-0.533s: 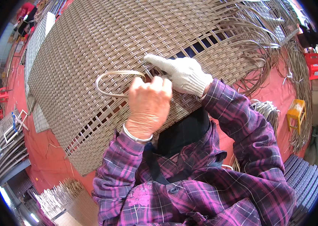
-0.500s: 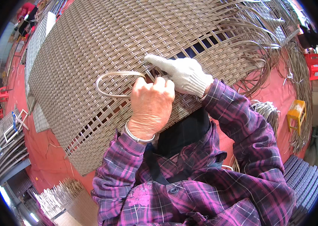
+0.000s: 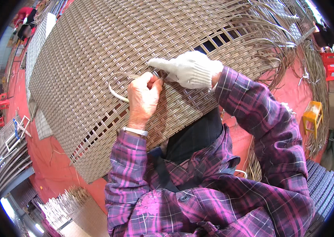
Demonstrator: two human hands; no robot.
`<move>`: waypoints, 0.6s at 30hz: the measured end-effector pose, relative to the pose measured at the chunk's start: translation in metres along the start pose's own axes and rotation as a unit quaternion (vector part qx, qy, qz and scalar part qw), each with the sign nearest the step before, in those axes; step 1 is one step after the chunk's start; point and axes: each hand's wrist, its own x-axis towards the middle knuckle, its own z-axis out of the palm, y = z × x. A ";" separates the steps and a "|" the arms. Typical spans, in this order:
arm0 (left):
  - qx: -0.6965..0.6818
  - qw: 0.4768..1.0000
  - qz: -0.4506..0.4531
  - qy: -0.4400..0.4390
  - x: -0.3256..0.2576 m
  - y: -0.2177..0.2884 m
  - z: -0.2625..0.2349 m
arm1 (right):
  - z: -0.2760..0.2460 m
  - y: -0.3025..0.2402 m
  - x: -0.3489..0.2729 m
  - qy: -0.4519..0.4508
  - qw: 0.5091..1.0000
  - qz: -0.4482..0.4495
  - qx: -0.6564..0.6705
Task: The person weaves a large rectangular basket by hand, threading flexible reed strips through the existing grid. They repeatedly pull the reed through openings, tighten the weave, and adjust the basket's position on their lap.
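A large sheet of brown-grey woven wicker (image 3: 95, 51) stretches in front of me, with a row of gaps across it. Bare and wearing a white wrist band, my left hand (image 3: 143, 98) pinches a flat wicker strand (image 3: 113, 91) close to the weave. That strand loops out to the hand's left; the bit between the fingertips is mostly covered. My right hand (image 3: 190, 70), in a white knit glove, rests on the weave just to the right. Its foremost finger stretches leftward over the wicker, and the lower fingers are partly hidden.
Loose strands (image 3: 281, 51) fan from the sheet's right end. A yellow stool (image 3: 312, 116) and a red stool (image 3: 331, 65) stand at right. Pale frames (image 3: 15, 138) and a bundle of sticks (image 3: 64, 205) are at left on red flooring (image 3: 48, 166). Another person (image 3: 24, 21) is at far left.
My left hand has moved a little left, turning so its pinching fingertips show. The strand's loop has become smaller. My right hand has shifted slightly up and left.
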 end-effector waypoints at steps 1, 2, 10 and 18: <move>-0.014 1.000 0.027 0.002 -0.002 0.000 0.000 | -0.003 0.000 0.004 -0.025 1.000 -0.009 -0.014; -0.001 1.000 0.020 0.009 -0.002 -0.001 0.002 | -0.006 0.000 0.007 -0.043 0.999 0.007 0.002; 0.091 0.993 0.064 0.047 -0.007 0.008 0.002 | 0.005 0.000 -0.005 0.045 0.913 0.060 0.401; 0.405 0.889 0.177 -0.119 -0.016 0.060 -0.055 | -0.004 0.013 -0.008 0.074 0.811 0.105 0.571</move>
